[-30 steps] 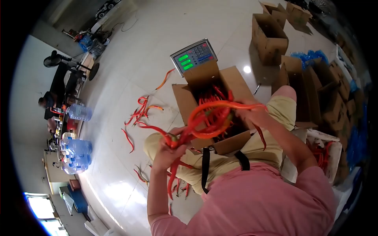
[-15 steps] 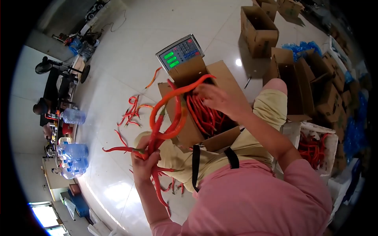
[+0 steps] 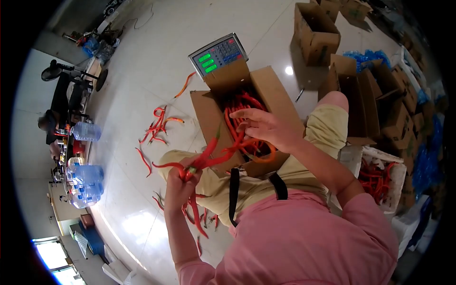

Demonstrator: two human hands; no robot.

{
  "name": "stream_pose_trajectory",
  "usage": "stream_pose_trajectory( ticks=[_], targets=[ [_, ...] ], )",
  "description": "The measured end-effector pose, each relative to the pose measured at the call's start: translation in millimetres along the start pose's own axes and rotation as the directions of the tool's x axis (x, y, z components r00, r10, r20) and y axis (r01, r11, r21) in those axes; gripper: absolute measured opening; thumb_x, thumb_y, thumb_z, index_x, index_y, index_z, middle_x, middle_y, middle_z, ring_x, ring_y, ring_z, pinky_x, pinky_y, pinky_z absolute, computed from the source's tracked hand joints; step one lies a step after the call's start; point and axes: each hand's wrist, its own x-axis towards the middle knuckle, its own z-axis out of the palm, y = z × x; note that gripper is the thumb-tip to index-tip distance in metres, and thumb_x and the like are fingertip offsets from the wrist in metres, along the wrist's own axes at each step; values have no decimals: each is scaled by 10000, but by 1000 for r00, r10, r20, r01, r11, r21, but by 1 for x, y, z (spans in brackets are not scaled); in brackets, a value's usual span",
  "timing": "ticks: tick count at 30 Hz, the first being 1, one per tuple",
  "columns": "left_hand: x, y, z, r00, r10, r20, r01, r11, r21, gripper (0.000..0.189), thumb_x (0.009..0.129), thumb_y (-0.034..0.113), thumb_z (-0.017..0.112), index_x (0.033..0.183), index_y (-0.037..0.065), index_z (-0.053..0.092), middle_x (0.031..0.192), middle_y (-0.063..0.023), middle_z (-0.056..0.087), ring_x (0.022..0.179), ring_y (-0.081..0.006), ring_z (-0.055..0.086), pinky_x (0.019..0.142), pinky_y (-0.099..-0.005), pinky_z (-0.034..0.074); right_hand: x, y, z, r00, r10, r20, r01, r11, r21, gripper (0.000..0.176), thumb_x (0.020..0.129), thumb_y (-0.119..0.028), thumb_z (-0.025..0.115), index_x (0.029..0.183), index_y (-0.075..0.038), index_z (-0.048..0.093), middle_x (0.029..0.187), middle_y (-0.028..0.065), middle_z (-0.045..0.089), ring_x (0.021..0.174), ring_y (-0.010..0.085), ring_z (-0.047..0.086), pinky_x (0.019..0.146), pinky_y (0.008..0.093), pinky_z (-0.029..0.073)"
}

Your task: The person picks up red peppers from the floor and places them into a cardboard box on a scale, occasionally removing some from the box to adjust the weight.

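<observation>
My left hand (image 3: pixel 180 185) is wrapped round several long red chili peppers (image 3: pixel 207 155), whose stems and curved ends stick out on both sides. One red chili reaches from it across to my right hand (image 3: pixel 266 129), whose bent fingers and thumb close on its far end; the index finger is stretched out. Below the right hand stands an open cardboard box (image 3: pixel 280 102) with many red chilies (image 3: pixel 244 102) inside. A curled orange-red chili (image 3: pixel 270 156) hangs at the box's near edge.
A scale display (image 3: pixel 218 54) with green readouts stands behind the box. Loose chilies (image 3: pixel 156 126) lie on the floor to the left. To the right are a white foam box (image 3: pixel 399 183) of chilies and more cartons (image 3: pixel 316 42). Water bottles (image 3: pixel 88 178) stand far left.
The chilies in my left hand have tipped down and right, toward the box. My right hand has come lower, onto the end of one chili. The orange-red one has dropped to the box's near edge.
</observation>
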Motion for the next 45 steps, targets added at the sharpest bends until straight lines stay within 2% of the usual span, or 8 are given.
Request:
stream_pose_trajectory(
  ticks=[8, 17, 25, 29, 31, 35, 40, 45],
  targets=[
    [-4, 9, -16, 912, -61, -405, -91, 934, -346, 384, 773, 8, 584, 1150, -45, 534, 851, -62, 625, 600, -70, 512, 551, -194, 415, -18, 37, -34, 984, 46, -174, -88, 966, -243, 260, 887, -65, 499, 1144, -34, 527, 1066, 16, 564, 936, 94, 528, 815, 248, 440],
    [7, 39, -38, 585, 283, -760, -798, 369, -477, 344, 886, 110, 479, 1208, -7, 444, 958, -108, 556, 584, -105, 363, 590, -205, 384, -28, 41, -18, 991, 62, -118, -84, 978, -191, 246, 896, -61, 481, 1132, -12, 530, 1038, 38, 576, 879, 99, 531, 782, 234, 438],
    [51, 12, 69, 969, 81, -233, -212, 757, -618, 261, 792, -3, 586, 1053, -14, 595, 932, -75, 618, 807, -122, 561, 727, -247, 442, -12, -17, 36, 952, -212, -219, 213, 977, -19, 348, 896, -86, 508, 1228, -15, 433, 1018, 35, 588, 823, 68, 517, 703, 210, 431],
    [68, 1, 93, 908, 276, -315, -418, 651, -634, 141, 833, -12, 545, 960, -10, 606, 1023, -146, 611, 954, -206, 573, 832, -298, 434, 4, -24, 19, 943, -205, -263, 193, 979, -73, 321, 899, -116, 516, 1196, -13, 452, 912, 42, 606, 630, 46, 476, 562, 183, 393],
    [60, 2, 71, 920, 62, -386, -347, 586, -732, 120, 847, -4, 515, 952, -16, 573, 1035, -183, 603, 958, -266, 583, 820, -346, 456, 8, -34, 11, 902, -286, -324, 267, 958, -103, 294, 900, -124, 518, 1167, -11, 474, 875, 47, 610, 589, 48, 462, 553, 187, 399],
    [44, -12, 32, 879, 33, -476, -413, 552, -724, 225, 874, 74, 520, 1072, -30, 496, 718, -45, 507, 574, -112, 418, 582, -277, 411, 25, -23, -11, 921, -177, -347, 128, 979, -157, 247, 901, -120, 508, 1122, -9, 504, 857, 55, 611, 603, 51, 481, 556, 186, 406],
    [42, -9, 30, 853, -36, -521, -385, 631, -673, 257, 874, 79, 529, 1098, -38, 483, 708, -34, 486, 560, -91, 383, 588, -251, 398, 43, 46, -30, 921, -226, -317, -24, 780, -626, 503, 872, -115, 525, 1316, -8, 314, 1112, 113, 558, 797, 140, 557, 735, 252, 463],
    [56, -9, 66, 880, -147, -452, -271, 627, -730, 296, 864, 80, 552, 1135, -24, 491, 789, -11, 511, 635, -91, 462, 637, -244, 429, -7, 10, 22, 995, 83, -55, -99, 870, -483, 409, 866, -148, 557, 1229, 0, 443, 1147, 114, 544, 937, 176, 543, 803, 299, 443]
  ],
)
